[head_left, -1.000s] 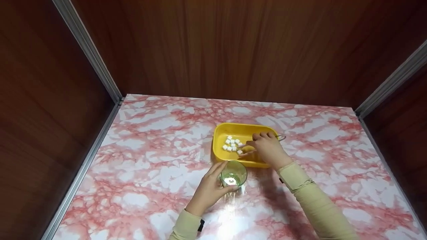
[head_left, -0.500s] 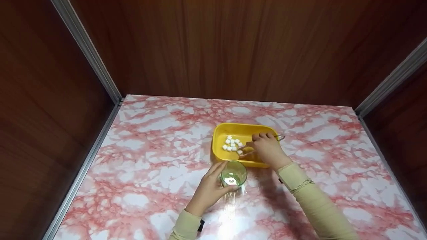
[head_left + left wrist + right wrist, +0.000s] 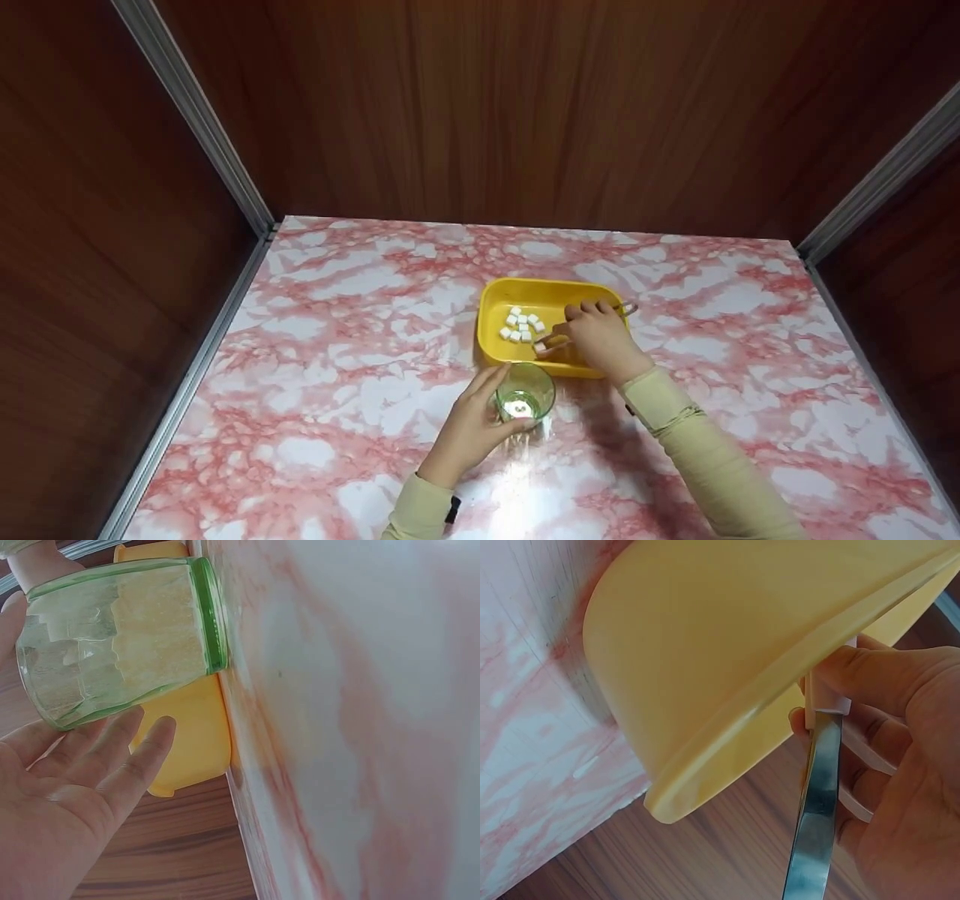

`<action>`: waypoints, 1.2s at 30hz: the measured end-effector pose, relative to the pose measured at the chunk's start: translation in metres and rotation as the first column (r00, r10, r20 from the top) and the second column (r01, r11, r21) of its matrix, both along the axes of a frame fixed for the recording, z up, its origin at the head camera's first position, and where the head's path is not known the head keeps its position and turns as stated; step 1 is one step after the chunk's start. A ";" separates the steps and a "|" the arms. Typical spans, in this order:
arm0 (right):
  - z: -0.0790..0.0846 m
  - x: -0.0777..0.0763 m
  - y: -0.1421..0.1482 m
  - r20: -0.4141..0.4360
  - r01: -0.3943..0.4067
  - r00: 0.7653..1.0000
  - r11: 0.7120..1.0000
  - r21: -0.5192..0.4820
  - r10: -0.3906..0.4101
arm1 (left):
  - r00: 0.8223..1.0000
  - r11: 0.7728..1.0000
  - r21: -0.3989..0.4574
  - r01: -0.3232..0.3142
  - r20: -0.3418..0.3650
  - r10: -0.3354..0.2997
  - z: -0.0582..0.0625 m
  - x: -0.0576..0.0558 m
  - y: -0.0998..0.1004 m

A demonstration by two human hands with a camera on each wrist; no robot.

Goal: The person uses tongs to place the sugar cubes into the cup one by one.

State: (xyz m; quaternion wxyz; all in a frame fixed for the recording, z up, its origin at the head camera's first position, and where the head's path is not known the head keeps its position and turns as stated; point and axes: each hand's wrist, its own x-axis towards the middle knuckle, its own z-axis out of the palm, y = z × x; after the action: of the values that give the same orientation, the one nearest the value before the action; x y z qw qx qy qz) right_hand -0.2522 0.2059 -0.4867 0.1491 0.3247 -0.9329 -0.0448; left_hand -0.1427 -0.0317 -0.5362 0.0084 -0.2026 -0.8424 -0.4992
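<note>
My left hand holds a green-tinted clear glass upright on the table, fingers on one side and thumb on the other. In the left wrist view the glass stands against the yellow tub behind it. My right hand grips metal tongs with pale tips, over the yellow tub. One white cube sits between the tong tips, near the tub's front wall. Several other white cubes lie grouped in the tub's left half. The tub wall hides the tong tips in the right wrist view.
The table has a red and white marbled top. Brown wood-grain panels rise behind it and at both sides, joined by metal corner strips. The glass stands just in front of the tub.
The tong tips have drawn together around one cube, which has shifted slightly toward the front, apart from the others. My left hand and the glass have stayed put.
</note>
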 end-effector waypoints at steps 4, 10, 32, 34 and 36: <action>0.000 0.001 0.000 -0.004 0.013 1.000 0.999 0.049 -0.013 | 1.000 1.000 0.002 0.001 -0.007 -0.001 0.000 0.000 0.000; 0.000 0.001 -0.001 0.017 0.016 1.000 1.000 0.024 -0.016 | 1.000 1.000 0.001 -0.006 -0.014 0.006 -0.001 0.000 0.000; -0.001 0.003 0.002 0.016 -0.005 1.000 1.000 0.011 0.004 | 1.000 1.000 0.004 0.001 -0.005 -0.001 -0.002 0.000 -0.001; -0.002 0.003 0.003 0.014 -0.001 1.000 1.000 0.002 0.001 | 1.000 1.000 0.003 0.000 -0.002 0.000 -0.001 0.000 -0.001; -0.003 0.002 0.003 0.011 0.000 1.000 1.000 -0.015 0.000 | 1.000 1.000 0.005 0.002 0.004 -0.002 -0.001 0.000 -0.001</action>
State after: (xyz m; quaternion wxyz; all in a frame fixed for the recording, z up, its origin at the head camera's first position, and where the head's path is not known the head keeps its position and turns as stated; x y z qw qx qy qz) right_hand -0.2500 0.2090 -0.4896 0.1464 0.3237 -0.9341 -0.0361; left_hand -0.1429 -0.0322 -0.5374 0.0067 -0.2026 -0.8410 -0.5017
